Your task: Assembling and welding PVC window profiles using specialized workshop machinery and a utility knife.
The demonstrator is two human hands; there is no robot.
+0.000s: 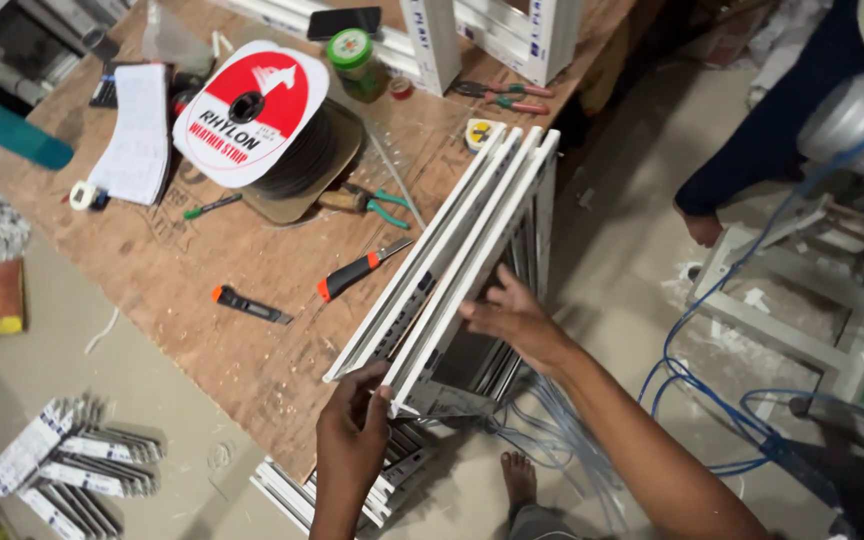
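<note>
White frames (457, 250), left grip (352, 430) pinching corner, right grip (512, 315) flat

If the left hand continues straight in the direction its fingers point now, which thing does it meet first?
The left hand already grips the near corner of the white frame; going further, it likely meets that frame's rails.

Bare plywood at frame centre-left, between knife (249, 305) and screwdriver (361, 268): room to pass. Spool (264, 122) and pliers (370, 203) crowd upper table. White frames (457, 250) block the table's right edge; hoses (697, 385) clutter lower-right floor.
</note>
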